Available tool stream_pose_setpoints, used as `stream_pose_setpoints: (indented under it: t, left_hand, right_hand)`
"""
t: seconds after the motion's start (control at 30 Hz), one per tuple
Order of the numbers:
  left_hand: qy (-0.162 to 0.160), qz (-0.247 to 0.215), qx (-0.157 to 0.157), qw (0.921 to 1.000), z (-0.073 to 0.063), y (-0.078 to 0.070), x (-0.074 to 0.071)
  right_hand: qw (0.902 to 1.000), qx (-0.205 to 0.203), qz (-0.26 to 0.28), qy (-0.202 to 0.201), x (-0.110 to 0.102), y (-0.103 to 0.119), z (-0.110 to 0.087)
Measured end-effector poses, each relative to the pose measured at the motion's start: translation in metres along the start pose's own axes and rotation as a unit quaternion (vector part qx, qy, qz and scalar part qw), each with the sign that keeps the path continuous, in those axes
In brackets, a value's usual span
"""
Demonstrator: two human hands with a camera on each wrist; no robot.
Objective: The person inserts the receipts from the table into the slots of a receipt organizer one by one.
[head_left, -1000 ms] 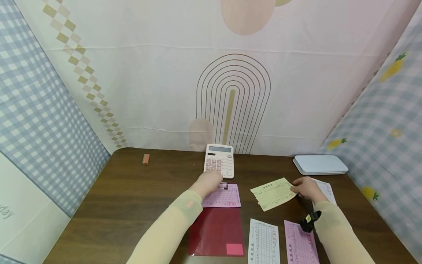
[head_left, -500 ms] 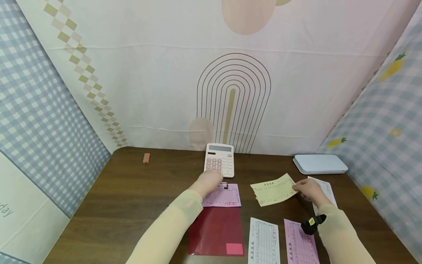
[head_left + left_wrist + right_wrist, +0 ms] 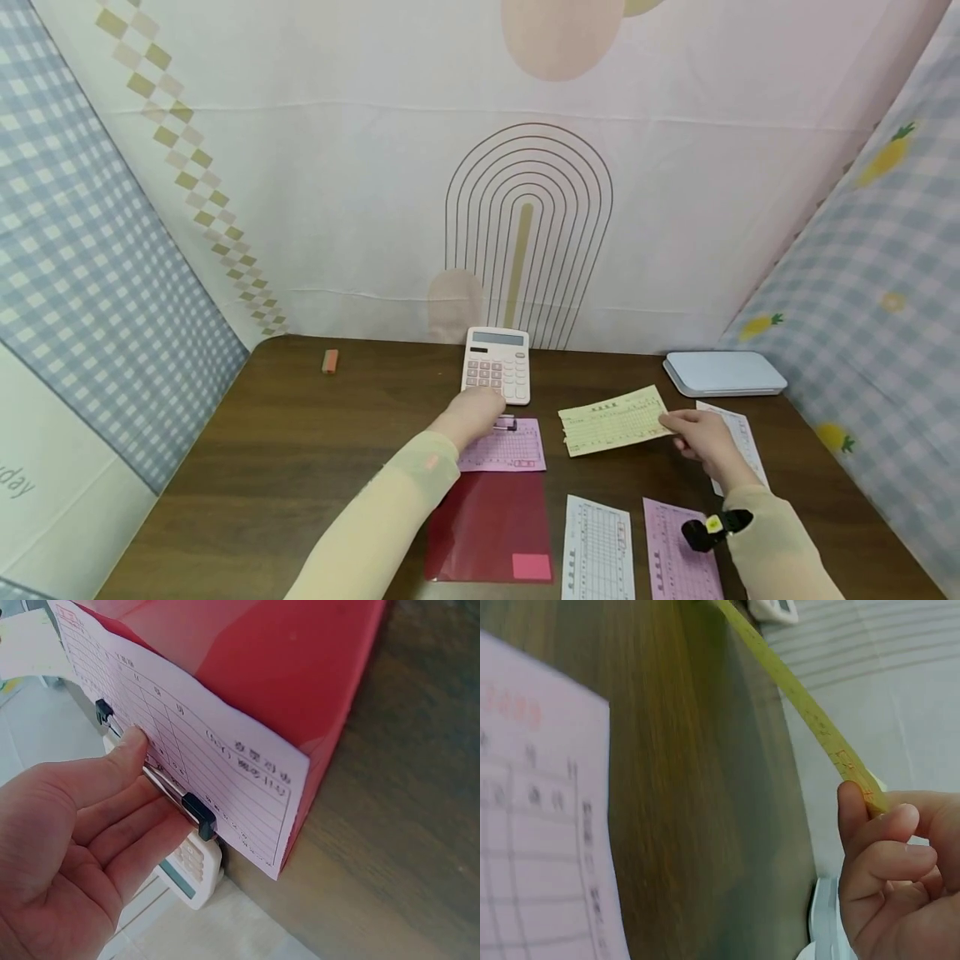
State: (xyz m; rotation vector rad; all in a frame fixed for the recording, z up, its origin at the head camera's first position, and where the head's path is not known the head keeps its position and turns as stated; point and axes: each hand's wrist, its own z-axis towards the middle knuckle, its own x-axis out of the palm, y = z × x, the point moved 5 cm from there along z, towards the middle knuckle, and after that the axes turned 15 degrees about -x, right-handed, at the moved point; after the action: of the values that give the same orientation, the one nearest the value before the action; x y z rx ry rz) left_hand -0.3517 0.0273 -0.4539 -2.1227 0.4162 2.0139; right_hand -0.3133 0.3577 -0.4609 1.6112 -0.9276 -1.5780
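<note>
My left hand [image 3: 472, 412] is at the top of a red clipboard [image 3: 315, 645], its thumb on the metal clip [image 3: 169, 787] and its fingers curled behind. Under the clip lies a pink printed form [image 3: 225, 750], covering the board's upper part. My right hand [image 3: 701, 437] pinches the right end of a yellow printed form [image 3: 611, 422] between thumb and fingers. That form is raised over the table, seen nearly edge-on in the right wrist view. A second pink form [image 3: 678, 554] lies below the right hand, partly hidden by the wrist camera.
A white calculator [image 3: 497, 362] stands just beyond the clipboard. White forms lie front centre [image 3: 597, 546] and beside the right hand [image 3: 738, 433]. A pale blue case [image 3: 723, 372] sits at the back right, a small orange eraser-like block [image 3: 330, 361] at the back left.
My right hand has lifted the yellow form, moving it slightly away from me and left, and its face now tilts up more. The left hand has stayed at the clip.
</note>
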Motion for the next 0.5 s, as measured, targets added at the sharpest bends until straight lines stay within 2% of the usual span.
stream_pose_setpoints:
  t: [0.23, 0.5]
  left_hand:
    - [0.003, -0.004, 0.003, 1.0, -0.001, 0.0, -0.002]
    - [0.004, -0.002, 0.007, 1.0, 0.0, 0.0, 0.0]
  right_hand:
    - [0.9985, -0.014, 0.043, -0.031, 0.007, 0.012, -0.008]
    - [0.9936, -0.011, 0.11, -0.024, 0.029, 0.023, -0.023]
